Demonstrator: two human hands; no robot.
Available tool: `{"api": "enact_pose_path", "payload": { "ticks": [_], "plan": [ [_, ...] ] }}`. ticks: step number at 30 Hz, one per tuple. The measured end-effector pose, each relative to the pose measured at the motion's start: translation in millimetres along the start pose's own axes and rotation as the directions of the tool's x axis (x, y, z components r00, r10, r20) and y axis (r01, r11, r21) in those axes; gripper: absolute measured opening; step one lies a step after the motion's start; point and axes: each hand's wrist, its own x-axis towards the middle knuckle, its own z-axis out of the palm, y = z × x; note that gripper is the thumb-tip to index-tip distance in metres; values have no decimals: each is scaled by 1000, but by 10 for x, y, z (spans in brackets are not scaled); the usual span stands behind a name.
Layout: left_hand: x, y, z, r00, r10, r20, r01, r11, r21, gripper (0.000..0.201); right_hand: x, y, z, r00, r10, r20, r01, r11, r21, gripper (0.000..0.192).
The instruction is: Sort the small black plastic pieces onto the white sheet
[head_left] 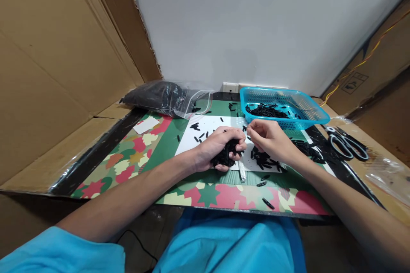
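Note:
My left hand [215, 147] is closed around a bunch of small black pieces [225, 156] over a white sheet [209, 128] on the table. A white stick-like item [242, 169] hangs below that fist. My right hand [270, 136] is just to the right, fingers pinched together near the bunch at the left thumb; whether it grips a piece I cannot tell. A loose heap of black pieces [264, 158] lies on the sheet under my right wrist. More single pieces are scattered over the sheet.
A blue plastic basket [312, 111] holding black pieces stands at the back right. A clear zip bag [165, 97] full of black pieces lies back left. Scissors [347, 145] rest at the right. Cardboard walls enclose both sides. The table has a leaf-patterned cover [128, 162].

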Motion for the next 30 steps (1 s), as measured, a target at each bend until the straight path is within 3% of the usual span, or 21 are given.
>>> {"api": "enact_pose_path", "payload": {
  "ticks": [3,5,10,14,21,26,30],
  "plan": [
    [-7,8,14,992,-113,52,109,991,75,26,15,12,24,984,31,177,-73,970,234,43],
    [-11,9,23,988,-139,66,132,986,101,27,18,4,19,982,-20,188,-37,955,294,55],
    [-5,1,12,991,-126,55,121,990,78,30,11,-25,-41,994,-72,78,51,970,238,30],
    [-4,-8,-10,990,-132,52,126,987,97,32,-16,-69,-66,989,-146,20,141,979,149,24],
    [-25,-35,0,985,-166,42,151,958,243,39,-42,-139,-86,959,-230,165,214,971,111,16],
    [-19,-54,4,987,-162,14,151,942,299,44,-27,-133,-103,959,-202,199,185,978,101,17],
    [-10,-63,-13,991,-132,-2,128,958,256,45,-34,-120,-83,973,-164,163,145,982,125,16]
  ]
}}
